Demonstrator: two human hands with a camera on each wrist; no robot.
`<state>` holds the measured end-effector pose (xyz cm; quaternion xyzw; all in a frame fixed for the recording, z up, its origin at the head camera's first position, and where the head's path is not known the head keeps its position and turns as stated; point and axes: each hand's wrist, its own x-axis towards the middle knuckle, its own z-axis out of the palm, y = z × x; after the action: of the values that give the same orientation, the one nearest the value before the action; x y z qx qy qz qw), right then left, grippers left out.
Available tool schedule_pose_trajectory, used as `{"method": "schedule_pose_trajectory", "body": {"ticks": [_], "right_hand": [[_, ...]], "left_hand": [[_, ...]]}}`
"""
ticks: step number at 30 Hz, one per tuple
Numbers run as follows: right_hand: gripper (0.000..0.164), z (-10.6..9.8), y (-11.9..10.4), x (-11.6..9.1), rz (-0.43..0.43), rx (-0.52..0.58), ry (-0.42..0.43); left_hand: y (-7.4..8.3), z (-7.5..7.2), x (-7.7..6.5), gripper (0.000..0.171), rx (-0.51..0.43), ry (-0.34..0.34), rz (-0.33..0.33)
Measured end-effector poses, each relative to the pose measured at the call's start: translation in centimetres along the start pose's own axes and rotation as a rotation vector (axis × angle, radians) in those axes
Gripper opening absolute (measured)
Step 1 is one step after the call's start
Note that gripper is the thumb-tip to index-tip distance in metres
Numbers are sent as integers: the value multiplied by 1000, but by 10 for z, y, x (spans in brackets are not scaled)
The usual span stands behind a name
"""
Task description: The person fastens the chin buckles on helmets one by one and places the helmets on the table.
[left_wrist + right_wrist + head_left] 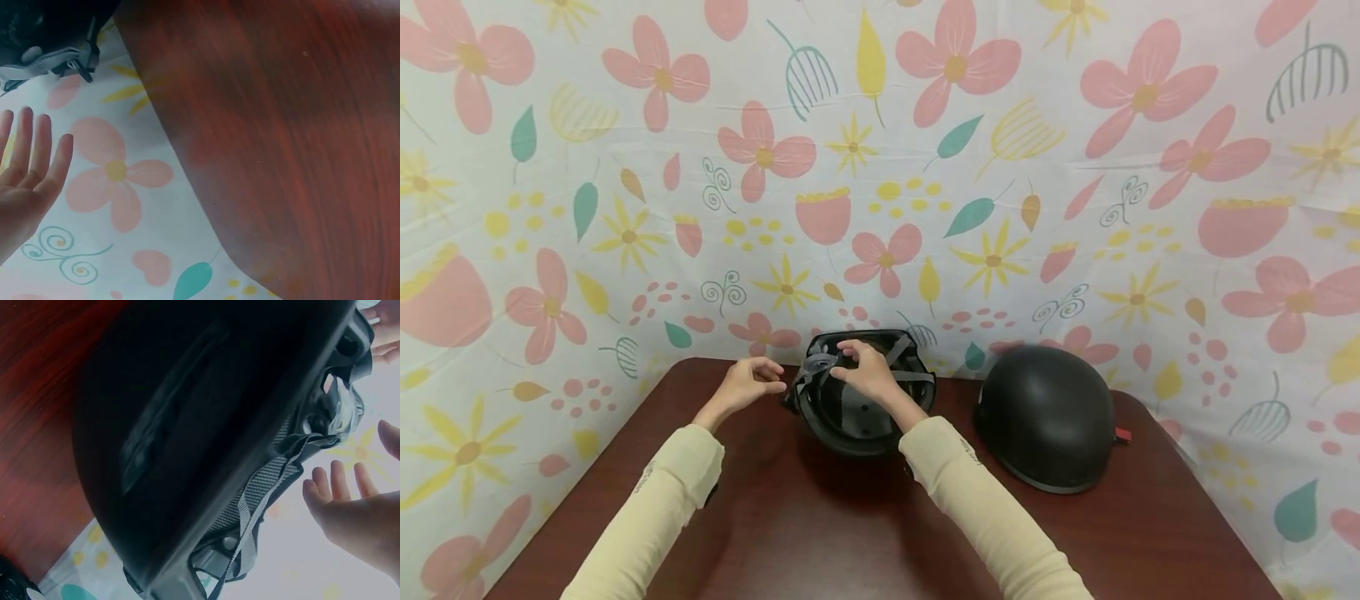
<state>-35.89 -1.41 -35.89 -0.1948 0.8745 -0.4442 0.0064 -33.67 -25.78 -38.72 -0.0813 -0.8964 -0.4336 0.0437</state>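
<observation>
A black helmet (859, 437) lies upturned on the table, its hollow inside and grey straps (913, 377) showing. My left hand (747, 385) is held just left of its rim, fingers spread and apart from it in the left wrist view. Over the hollow hovers my right hand (871, 372), its fingers loosely bent with nothing between them. In the right wrist view that hand (362, 515) is clear of the helmet's grey webbing (259, 487). A shiny, see-through piece (344, 412) sits among the straps near the rim.
A second black helmet (1048, 417) stands dome up on the right, a small red tab (1122, 435) at its side. Both rest on a dark red-brown wooden table (820, 542). Behind it hangs a flower-patterned cloth (880, 167).
</observation>
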Motion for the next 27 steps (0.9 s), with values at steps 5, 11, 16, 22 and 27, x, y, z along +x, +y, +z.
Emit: {"method": "schedule_pose_trajectory", "body": {"ticks": [5, 11, 16, 22, 27], "right_hand": [[47, 4, 0, -1, -21, -10, -37], [52, 10, 5, -1, -16, -31, -133], [51, 15, 10, -1, -15, -42, -167], [47, 18, 13, -2, -20, -36, -149], [45, 19, 13, -2, -23, -20, -131]], "left_hand": [[-8, 9, -1, 51, -19, -60, 1], [-17, 27, -3, 65, -79, -174, -34], [-19, 38, -4, 60, -95, -186, -17], [-18, 39, -7, 46, -111, -125, -18], [-17, 36, -6, 34, -148, -88, -11]]}}
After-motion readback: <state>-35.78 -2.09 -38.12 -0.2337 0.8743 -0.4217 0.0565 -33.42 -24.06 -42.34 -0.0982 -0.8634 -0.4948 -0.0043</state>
